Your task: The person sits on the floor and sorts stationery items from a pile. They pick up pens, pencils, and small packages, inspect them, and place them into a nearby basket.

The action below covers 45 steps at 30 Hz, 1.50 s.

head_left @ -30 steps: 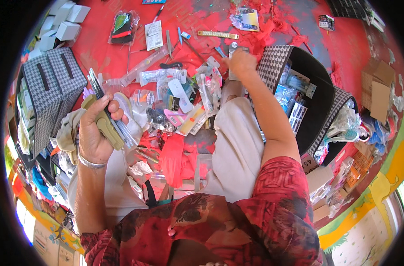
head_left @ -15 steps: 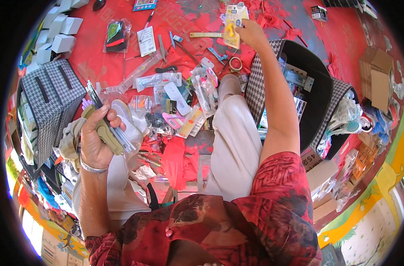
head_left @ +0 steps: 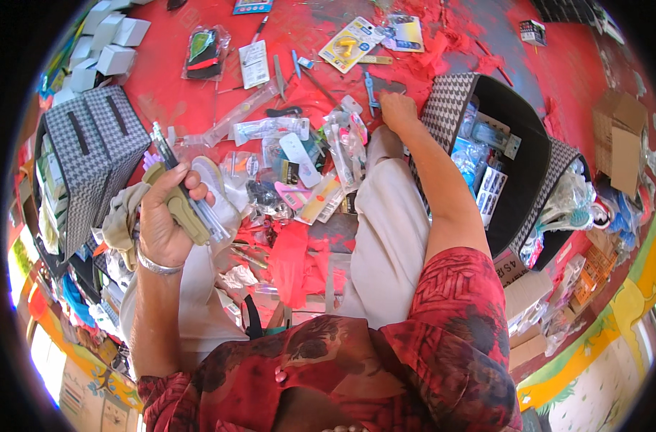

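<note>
Right, the left hand is raised above the knee, fingers and thumb clamped round a bundle of slim, pale and dark sticks together with a long olive-green plastic piece. Over on the other side, the right hand is down low at the torn red sheet, right beside a slim blue two-legged tool. Fingertips tucked out of sight there, so whether they're apart or pinched on something, I can't tell!

The step in hand looks like reaching for small loose pieces with the right while the left stores the bunch. Just beyond lies a yellow-and-white card with a yellow item on it, a gold-coloured ruler near its lower edge. Close on the right, a black-and-white houndstooth fabric box gapes open. The next move, I'd judge, calls for a fine fingertip pinch low on the sheet, with the left grip firm so no stick slips.
</note>
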Tool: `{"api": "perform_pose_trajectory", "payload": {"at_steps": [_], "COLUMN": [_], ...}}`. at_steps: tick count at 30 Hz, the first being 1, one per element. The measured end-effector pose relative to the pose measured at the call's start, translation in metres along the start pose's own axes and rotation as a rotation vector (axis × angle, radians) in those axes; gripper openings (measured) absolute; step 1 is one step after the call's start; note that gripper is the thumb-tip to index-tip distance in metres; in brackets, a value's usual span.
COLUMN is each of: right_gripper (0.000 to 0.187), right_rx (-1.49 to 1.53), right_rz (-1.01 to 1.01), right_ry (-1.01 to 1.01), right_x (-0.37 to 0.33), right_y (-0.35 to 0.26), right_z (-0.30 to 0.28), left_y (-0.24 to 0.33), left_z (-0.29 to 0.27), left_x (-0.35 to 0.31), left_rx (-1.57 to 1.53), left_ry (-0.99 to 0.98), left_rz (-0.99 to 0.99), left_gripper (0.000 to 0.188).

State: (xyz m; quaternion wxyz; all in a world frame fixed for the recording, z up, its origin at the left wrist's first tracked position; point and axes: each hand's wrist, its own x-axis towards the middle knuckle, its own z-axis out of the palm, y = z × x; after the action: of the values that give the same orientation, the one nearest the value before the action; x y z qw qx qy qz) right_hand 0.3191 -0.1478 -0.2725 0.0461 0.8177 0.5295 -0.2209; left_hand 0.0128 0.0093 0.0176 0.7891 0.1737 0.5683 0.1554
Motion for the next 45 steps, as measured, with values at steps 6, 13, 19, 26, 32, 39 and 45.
{"api": "perform_pose_trajectory", "payload": {"at_steps": [6, 13, 19, 26, 32, 39, 45], "right_gripper": [0.014, 0.011, 0.016, 0.026, 0.035, 0.027, 0.023], "right_rx": [0.048, 0.691, 1.574, 0.694, 0.08, 0.173, 1.241], "right_rz": [0.001, -0.108, 0.239, 0.109, -0.191, 0.002, 0.305], "right_ry": [0.037, 0.416, -0.149, -0.187, -0.326, -0.194, -0.37], "right_x": [0.005, 0.029, 0.047, -0.001, -0.036, 0.016, 0.045], "right_y": [0.003, -0.052, -0.111, -0.129, -0.149, -0.099, -0.025], "right_z": [-0.033, -0.071, -0.06, -0.028, -0.005, 0.007, -0.03], "left_y": [0.0, 0.003, 0.005, 0.007, 0.008, 0.008, 0.006], "left_z": [-0.003, -0.004, -0.011, -0.013, -0.013, -0.01, -0.011], "left_x": [0.001, 0.0, 0.002, 0.0, 0.0, 0.0, 0.001], "left_rx": [-0.008, -0.026, -0.053, -0.066, -0.062, -0.064, -0.041], "left_ry": [0.005, -0.02, -0.021, -0.024, -0.012, 0.002, 0.002], "left_rz": [0.009, 0.025, 0.053, 0.069, 0.054, 0.062, 0.067], "left_gripper": [0.011, 0.01, 0.009, 0.008, 0.008, 0.008, 0.009]}}
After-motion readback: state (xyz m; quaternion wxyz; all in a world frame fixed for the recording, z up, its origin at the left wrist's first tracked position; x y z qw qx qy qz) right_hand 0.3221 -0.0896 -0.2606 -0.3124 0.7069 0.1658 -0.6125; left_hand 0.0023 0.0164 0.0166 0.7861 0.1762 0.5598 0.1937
